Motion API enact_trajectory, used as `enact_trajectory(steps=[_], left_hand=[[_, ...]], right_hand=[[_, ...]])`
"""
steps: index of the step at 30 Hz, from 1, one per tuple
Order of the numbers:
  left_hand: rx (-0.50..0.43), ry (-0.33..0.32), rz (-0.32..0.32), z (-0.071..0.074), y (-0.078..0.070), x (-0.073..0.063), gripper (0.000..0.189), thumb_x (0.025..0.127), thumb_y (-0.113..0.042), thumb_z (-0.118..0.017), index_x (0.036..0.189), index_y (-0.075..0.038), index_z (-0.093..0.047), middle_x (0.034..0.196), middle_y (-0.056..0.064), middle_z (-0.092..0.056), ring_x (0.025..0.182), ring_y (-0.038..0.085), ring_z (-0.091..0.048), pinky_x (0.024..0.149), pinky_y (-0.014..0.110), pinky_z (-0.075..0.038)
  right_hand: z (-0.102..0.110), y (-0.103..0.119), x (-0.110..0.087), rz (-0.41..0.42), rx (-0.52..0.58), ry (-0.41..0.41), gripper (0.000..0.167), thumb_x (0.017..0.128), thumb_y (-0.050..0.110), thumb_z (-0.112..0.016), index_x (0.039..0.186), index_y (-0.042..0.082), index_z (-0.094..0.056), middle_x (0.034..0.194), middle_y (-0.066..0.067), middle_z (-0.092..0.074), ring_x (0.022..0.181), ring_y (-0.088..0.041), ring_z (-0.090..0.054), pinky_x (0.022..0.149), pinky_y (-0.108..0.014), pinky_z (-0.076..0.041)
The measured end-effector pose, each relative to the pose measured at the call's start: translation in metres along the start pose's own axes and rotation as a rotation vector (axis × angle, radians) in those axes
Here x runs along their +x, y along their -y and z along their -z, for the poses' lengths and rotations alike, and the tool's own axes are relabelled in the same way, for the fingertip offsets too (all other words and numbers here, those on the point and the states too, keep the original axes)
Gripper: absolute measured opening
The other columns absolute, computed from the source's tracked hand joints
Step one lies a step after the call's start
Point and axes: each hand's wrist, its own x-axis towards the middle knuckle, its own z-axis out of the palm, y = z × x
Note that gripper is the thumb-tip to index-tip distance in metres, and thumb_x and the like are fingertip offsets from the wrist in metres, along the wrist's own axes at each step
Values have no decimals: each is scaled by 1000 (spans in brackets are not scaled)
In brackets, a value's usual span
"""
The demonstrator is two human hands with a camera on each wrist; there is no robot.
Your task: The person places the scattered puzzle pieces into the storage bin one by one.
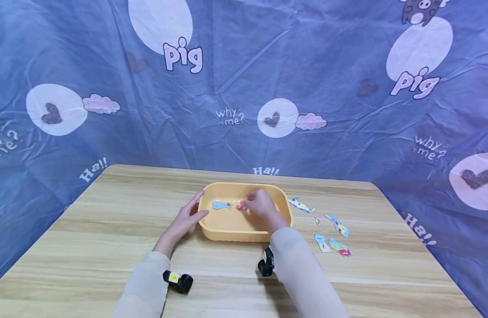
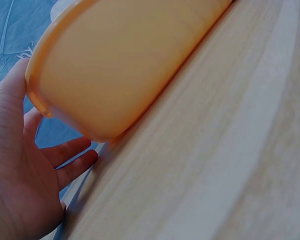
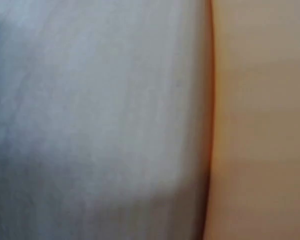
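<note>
A yellow plastic basin (image 1: pixel 236 236) stands on the wooden table. My left hand (image 1: pixel 184 219) holds its left end, thumb over the rim and the other fingers along the outside wall, as the left wrist view also shows. Inside the basin, my right hand (image 1: pixel 261 204) pinches a small red puzzle piece (image 1: pixel 240 206) near the floor; the fingers partly cover it. Left of that piece lies a flat light-blue puzzle piece (image 1: pixel 221 205) on the basin floor. Only the basin wall (image 3: pixel 260 120) and blurred table appear in the right wrist view, without the hand.
Right of the basin, several flat coloured pieces lie on the table, among them a white-and-blue one (image 1: pixel 301 205), a blue-and-yellow one (image 1: pixel 338 226) and a green-and-red one (image 1: pixel 340 247). A blue printed cloth (image 1: pixel 236 150) hangs behind the table.
</note>
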Motion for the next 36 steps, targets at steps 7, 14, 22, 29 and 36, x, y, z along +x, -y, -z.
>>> enact_trajectory(steps=[7,14,22,29,36], left_hand=[[-7,-7,4,0,1,0,64,83,-19,-58,137,-19,-24,134,20,-27,117,32,-33,90,37,-37],[-5,-6,-5,1,1,-1,64,83,-20,-57,137,-19,-24,134,21,-28,117,32,-33,90,37,-37],[-11,-1,9,1,-1,-2,63,84,-18,-57,137,-19,-23,133,22,-29,118,32,-33,90,37,-37],[-30,22,2,-3,-21,-9,64,85,-11,-54,138,-10,-19,130,28,-29,117,36,-32,92,40,-34],[-18,31,9,-3,-26,-10,63,85,-11,-53,138,-8,-18,128,29,-31,116,36,-33,91,39,-35]], right_hand=[[10,6,0,46,96,7,36,76,15,-66,104,-6,-58,95,-17,-61,89,-25,-57,78,-30,-46],[27,11,-1,136,135,12,39,77,14,-65,107,-9,-55,98,-20,-60,90,-28,-57,76,-31,-48],[50,12,-4,153,238,9,43,76,15,-66,111,-6,-54,103,-20,-58,95,-28,-55,80,-34,-46],[76,2,-12,220,204,-73,40,75,11,-66,107,-9,-55,103,-23,-57,95,-32,-54,79,-35,-46],[102,-14,-24,235,131,-100,38,78,11,-64,109,-8,-54,104,-22,-57,96,-32,-53,81,-39,-45]])
